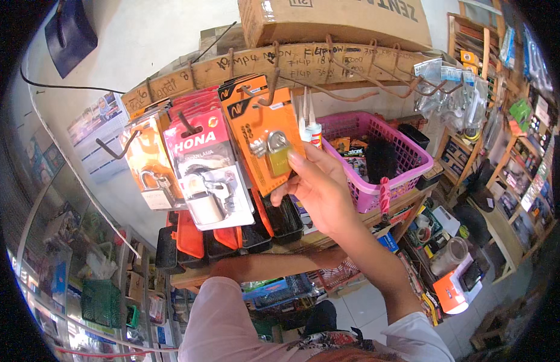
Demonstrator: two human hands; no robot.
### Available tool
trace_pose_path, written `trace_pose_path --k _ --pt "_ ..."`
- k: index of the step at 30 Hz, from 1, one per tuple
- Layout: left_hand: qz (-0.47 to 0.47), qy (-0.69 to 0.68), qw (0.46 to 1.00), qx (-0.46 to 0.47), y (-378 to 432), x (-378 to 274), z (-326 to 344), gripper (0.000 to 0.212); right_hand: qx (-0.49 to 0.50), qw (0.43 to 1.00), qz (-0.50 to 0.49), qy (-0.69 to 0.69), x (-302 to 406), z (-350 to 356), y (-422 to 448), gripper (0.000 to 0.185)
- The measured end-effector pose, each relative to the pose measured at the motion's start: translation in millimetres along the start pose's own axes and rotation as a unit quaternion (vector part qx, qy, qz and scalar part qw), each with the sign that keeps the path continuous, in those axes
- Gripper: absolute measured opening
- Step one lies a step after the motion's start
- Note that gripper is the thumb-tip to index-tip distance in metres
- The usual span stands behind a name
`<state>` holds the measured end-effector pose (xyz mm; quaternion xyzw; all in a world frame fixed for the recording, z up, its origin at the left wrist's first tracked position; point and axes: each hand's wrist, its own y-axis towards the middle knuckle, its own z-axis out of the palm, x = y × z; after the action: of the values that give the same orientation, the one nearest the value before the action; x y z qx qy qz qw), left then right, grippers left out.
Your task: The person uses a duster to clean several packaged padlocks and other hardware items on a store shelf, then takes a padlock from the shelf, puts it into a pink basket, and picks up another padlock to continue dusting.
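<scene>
My right hand point(327, 194) pinches the lower right edge of an orange carded padlock pack point(246, 129), thumb in front and fingers curled behind. A brass-coloured padlock and small keys show through its clear blister. The pack's top is at a bent metal hook point(275, 74), with a similar card behind it. To its left hangs a stack of pink-and-white HONA padlock packs point(189, 158), and farther left more orange padlock packs point(146, 167). My left forearm crosses low beneath my right arm; my left hand point(335, 257) is mostly hidden behind it.
Several rusty hooks stick out from a wooden plank point(307, 65) bearing handwriting, below a cardboard box point(334, 22). Black-and-orange bins point(189, 240) stand under the packs. A pink plastic basket point(363, 194) holds packaged goods on the right. A glass case point(58, 253) is at left.
</scene>
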<state>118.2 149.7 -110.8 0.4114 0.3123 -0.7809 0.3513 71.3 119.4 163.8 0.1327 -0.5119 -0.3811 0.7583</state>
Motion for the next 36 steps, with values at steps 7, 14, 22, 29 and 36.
trace_pose_path --k 7,14,22,29,36 --pt "-0.021 0.006 1.000 0.008 6 0 3 0.055 -0.020 0.998 0.027 0.047 -8 -14 40 0.031" --pt "-0.045 0.015 0.999 0.002 3 -3 -6 0.053 -0.091 0.992 0.080 0.040 -17 -16 11 0.043" --pt "-0.066 0.099 0.992 -0.028 1 -8 -2 0.051 -0.032 0.662 -0.116 -0.740 65 -62 -52 0.036" --pt "-0.062 0.125 0.984 -0.108 12 -13 23 0.042 -0.096 0.490 0.305 -0.811 92 -190 -35 0.055" --pt "-0.065 0.128 0.984 -0.103 9 -15 18 0.046 -0.040 0.588 0.281 -0.757 114 -219 -23 0.029"
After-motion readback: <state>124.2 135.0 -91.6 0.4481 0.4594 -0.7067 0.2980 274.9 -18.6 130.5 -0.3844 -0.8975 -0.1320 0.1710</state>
